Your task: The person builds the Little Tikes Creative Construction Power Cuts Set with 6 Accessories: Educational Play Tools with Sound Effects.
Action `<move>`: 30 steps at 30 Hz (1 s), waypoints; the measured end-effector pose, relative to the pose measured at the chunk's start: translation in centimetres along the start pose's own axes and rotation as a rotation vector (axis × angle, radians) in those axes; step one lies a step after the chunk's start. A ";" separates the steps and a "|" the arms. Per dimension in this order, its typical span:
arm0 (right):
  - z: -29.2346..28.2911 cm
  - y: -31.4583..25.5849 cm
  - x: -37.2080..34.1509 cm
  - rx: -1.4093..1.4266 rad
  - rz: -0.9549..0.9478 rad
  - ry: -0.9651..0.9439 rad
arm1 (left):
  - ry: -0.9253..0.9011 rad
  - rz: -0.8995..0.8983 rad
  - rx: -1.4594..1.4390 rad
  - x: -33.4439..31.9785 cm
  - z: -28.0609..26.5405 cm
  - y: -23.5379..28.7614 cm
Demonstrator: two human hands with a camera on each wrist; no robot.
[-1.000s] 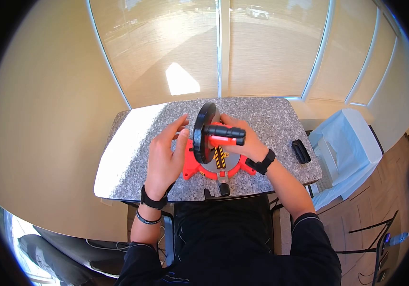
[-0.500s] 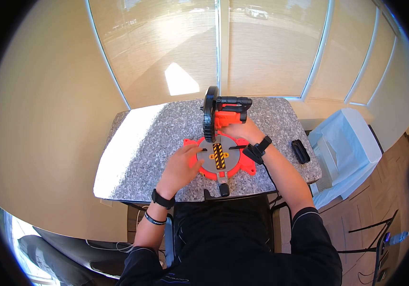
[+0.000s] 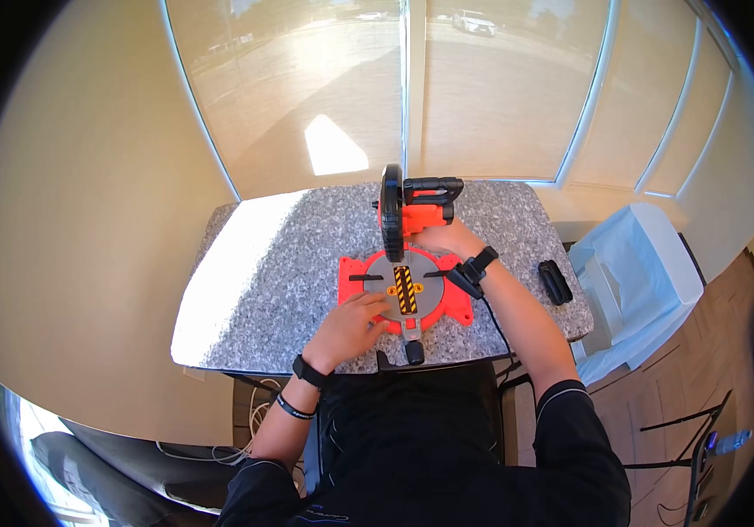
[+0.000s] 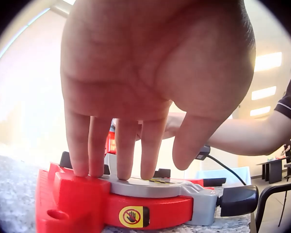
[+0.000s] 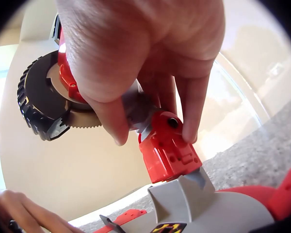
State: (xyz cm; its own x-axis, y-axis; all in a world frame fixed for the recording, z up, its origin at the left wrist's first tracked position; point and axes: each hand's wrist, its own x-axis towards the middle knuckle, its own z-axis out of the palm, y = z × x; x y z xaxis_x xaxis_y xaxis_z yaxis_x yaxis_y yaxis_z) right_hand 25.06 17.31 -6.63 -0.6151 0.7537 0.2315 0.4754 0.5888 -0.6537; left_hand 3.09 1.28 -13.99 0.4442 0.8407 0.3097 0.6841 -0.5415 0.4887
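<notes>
A toy mitre saw stands on the speckled table, its black blade guard (image 3: 392, 211) (image 5: 36, 102) and black handle (image 3: 434, 186) raised over a red base (image 3: 460, 303) (image 4: 155, 209). My right hand (image 3: 447, 239) (image 5: 150, 53) grips the grey neck at the red hinge (image 5: 167, 150), thumb on one side and fingers on the other. My left hand (image 3: 344, 335) (image 4: 155, 63) lies palm down at the base's left front, fingers straight, fingertips touching the grey round plate (image 3: 377, 300) (image 4: 150, 188) and red edge. A striped strip (image 3: 405, 292) crosses the plate.
A black case (image 3: 554, 282) lies on the table's (image 3: 254, 290) right side. Beyond that edge stands a bin with a pale blue liner (image 3: 658, 272). A thin cable (image 3: 501, 329) hangs from my right wrist. Covered windows (image 3: 508, 97) rise behind the table.
The saw's upper part has swung up and back from its lower tilt, my right hand still at its neck. My left hand has come down from beside the guard to the base's front left.
</notes>
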 end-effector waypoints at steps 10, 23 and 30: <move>0.6 1.5 1.0 -0.093 -0.181 0.035 | -0.019 -0.002 0.023 -0.1 0.1 -0.3; -0.8 0.8 0.6 -0.167 0.018 -0.088 | -0.017 0.002 -0.017 -0.3 0.1 -0.3; -0.9 0.3 0.4 -0.133 0.028 -0.083 | -0.032 -0.008 -0.021 -0.2 -0.1 -0.4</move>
State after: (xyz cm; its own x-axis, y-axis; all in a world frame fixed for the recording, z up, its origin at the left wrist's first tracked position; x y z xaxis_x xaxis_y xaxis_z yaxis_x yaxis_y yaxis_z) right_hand 25.54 18.11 -6.06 -0.6480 0.7466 0.1505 0.5685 0.6056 -0.5569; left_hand 2.73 1.31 -14.17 0.4573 0.8443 0.2795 0.6755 -0.5342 0.5082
